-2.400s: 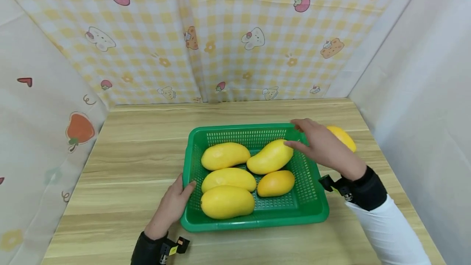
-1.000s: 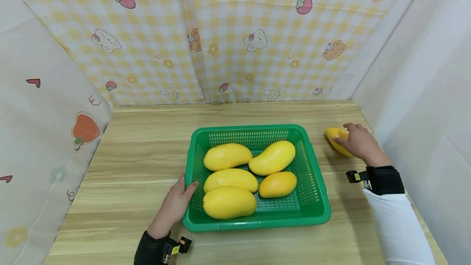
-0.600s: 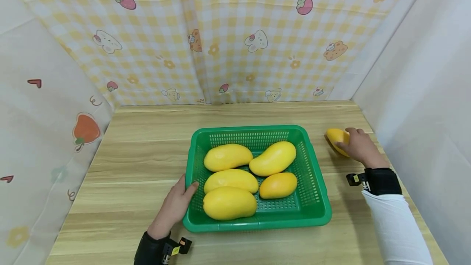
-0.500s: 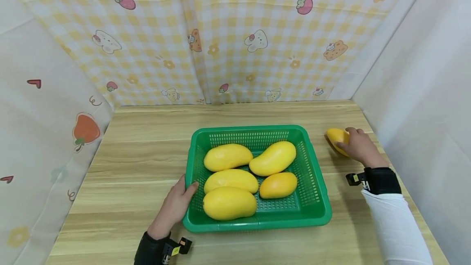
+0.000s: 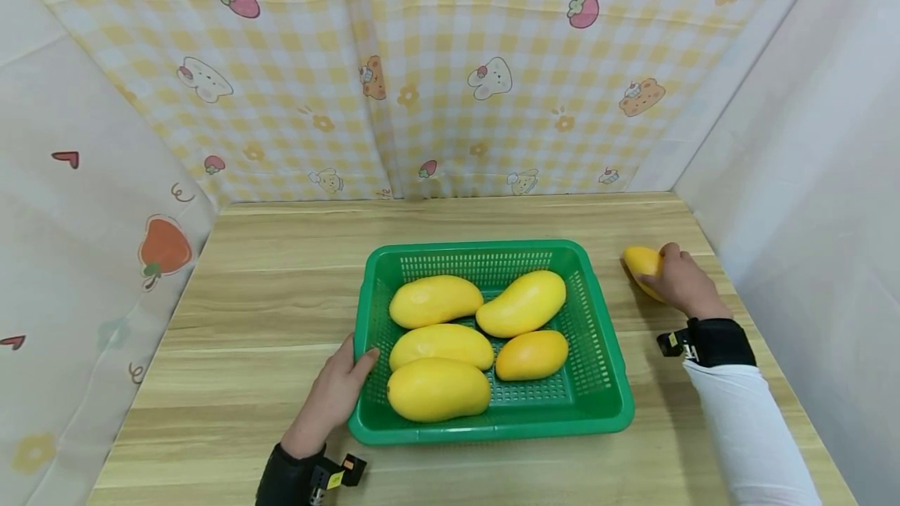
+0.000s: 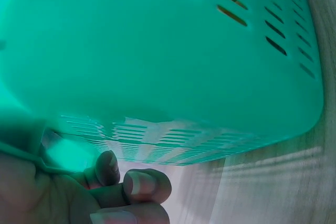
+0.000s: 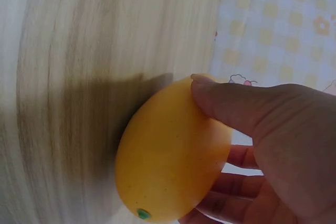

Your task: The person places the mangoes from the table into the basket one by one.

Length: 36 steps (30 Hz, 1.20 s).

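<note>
Out to the right of the green basket (image 5: pixel 608 420), my right hand (image 5: pixel 685 281) grips a yellow mango (image 5: pixel 641 262). The right wrist view shows this mango (image 7: pixel 170 153) with a small green stem spot, my thumb (image 7: pixel 226 100) on one side and the other fingers round the far side. My left hand (image 5: pixel 330 385) holds the basket's left rim, thumb over the edge. Its curled fingers (image 6: pixel 142 184) show under the rim in the left wrist view, beside the slotted wall. Inside the basket lie several mangoes, among them a smaller orange-yellow mango (image 5: pixel 531 355) and a curved mango (image 5: pixel 522 304).
The basket stands on a light wooden table (image 5: pixel 281 279). A yellow checked cloth (image 5: pixel 436 84) hangs behind, with white cloth at the left (image 5: pixel 91 272) and right (image 5: pixel 808 178) sides. The held mango lies near the table's right edge.
My right hand has moved from above the basket's right end out to the mango on the right and closed round it. My left hand stays on the rim.
</note>
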Tool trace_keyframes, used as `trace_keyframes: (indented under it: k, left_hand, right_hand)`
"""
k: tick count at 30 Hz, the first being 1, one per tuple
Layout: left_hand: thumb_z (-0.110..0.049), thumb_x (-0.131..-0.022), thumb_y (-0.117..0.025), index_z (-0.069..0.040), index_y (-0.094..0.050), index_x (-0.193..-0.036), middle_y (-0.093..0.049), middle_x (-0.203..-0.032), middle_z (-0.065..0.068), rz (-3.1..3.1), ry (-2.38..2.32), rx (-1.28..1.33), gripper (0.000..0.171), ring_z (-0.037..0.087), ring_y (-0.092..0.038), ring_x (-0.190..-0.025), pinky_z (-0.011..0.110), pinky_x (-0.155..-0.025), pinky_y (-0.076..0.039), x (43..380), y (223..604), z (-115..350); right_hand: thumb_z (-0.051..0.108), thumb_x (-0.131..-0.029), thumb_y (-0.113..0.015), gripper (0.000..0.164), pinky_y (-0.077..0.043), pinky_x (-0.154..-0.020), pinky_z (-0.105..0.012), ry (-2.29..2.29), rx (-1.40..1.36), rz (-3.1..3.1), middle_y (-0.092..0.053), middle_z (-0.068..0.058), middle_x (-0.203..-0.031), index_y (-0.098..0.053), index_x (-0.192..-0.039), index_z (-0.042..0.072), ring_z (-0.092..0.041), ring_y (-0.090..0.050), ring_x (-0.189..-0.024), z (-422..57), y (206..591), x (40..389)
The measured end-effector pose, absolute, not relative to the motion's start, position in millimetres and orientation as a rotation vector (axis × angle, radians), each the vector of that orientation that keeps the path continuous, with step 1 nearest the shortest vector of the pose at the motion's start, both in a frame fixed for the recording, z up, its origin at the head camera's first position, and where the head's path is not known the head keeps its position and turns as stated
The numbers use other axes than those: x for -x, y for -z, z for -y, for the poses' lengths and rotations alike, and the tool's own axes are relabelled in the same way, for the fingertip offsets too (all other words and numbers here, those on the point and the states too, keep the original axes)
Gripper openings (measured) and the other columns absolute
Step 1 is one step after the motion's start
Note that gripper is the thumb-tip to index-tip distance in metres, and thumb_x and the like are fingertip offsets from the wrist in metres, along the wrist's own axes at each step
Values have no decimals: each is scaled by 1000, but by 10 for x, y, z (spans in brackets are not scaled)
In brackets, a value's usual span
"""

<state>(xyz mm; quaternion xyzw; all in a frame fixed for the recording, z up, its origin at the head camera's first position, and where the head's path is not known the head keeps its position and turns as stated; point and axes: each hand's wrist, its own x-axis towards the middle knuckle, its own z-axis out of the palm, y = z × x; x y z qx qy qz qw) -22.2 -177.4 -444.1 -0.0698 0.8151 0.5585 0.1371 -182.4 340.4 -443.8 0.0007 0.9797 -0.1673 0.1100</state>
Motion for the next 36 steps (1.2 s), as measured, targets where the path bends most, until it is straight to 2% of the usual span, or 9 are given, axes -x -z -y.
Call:
trace_keyframes:
  k: [11,20,28,32,36]
  left_hand:
    - [-25,-104,-42,-6,-38,-138,-64,-90,11,-2362,-1606,200,40,20,-66,-67,31,-55,-55,221,4423,1762]
    - [-25,-104,-41,-5,-40,-135,-63,-89,11,-2381,-1584,200,37,19,-66,-66,31,-55,-55,217,4413,1765]
    - [-24,-104,-41,-5,-37,-138,-64,-91,12,-2373,-1590,206,39,20,-67,-68,31,-56,-55,215,4402,1756]
    - [-24,-104,-41,-5,-39,-136,-63,-91,12,-2386,-1584,207,38,20,-67,-68,31,-57,-55,219,4409,1755]
    - [-25,-104,-42,-5,-40,-136,-63,-91,11,-2391,-1578,212,37,20,-66,-69,31,-57,-55,223,4420,1752]
  right_hand:
    - [44,-87,-65,81,-46,-58,-45,461,-12,-2950,-50,-35,-93,-38,-120,-25,-38,-51,-73,-3447,4501,1801]
    - [46,-84,-68,82,-46,-58,-46,486,-38,-3038,-54,-37,-102,-43,-125,-20,-41,-54,-79,-3385,4487,1770]
    - [42,-83,-70,74,-43,-53,-40,569,54,-3113,-57,-34,-96,-49,-119,-19,-36,-54,-70,-3287,4242,1714]
    - [47,-84,-67,75,-42,-52,-38,598,67,-3135,-57,-31,-99,-49,-122,-14,-36,-55,-72,-3208,4087,1666]
    - [49,-84,-65,76,-43,-54,-42,608,86,-3148,-56,-31,-105,-47,-126,-12,-38,-55,-78,-3138,3971,1604]
